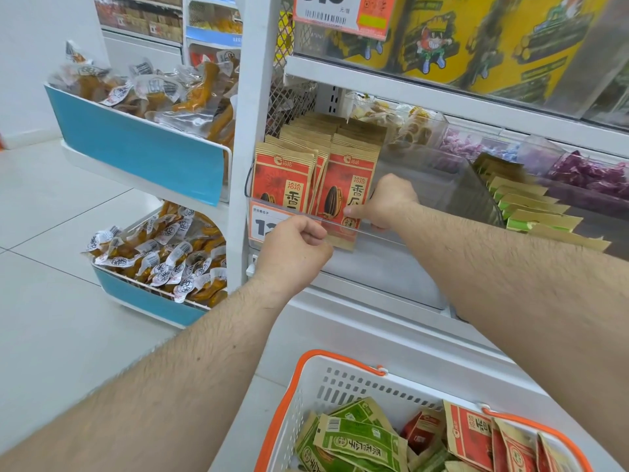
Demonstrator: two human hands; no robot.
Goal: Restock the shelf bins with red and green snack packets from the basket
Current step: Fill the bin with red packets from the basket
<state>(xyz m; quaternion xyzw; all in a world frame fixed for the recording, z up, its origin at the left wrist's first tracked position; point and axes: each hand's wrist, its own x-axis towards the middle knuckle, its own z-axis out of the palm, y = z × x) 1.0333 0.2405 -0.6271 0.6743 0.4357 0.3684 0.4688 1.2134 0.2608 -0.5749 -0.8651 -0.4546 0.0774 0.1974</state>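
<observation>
Two rows of red snack packets (284, 180) stand upright in a clear shelf bin (381, 235). My right hand (388, 201) reaches into the bin and grips the front packet of the right row (349, 187) by its right edge. My left hand (294, 248) is curled, pinching the bin's clear front lip just below that packet. Green packets (531, 212) fill the neighbouring bin to the right. At the bottom, a white basket with orange handles (306, 396) holds several green packets (357, 441) and red packets (473, 437).
A white shelf post (248, 131) stands left of the bin. Beyond it, blue-fronted racks (136, 144) hold clear-wrapped snacks. Yellow bags (476, 39) sit on the shelf above, purple sweets (578, 172) behind the green packets. White floor tiles lie at left.
</observation>
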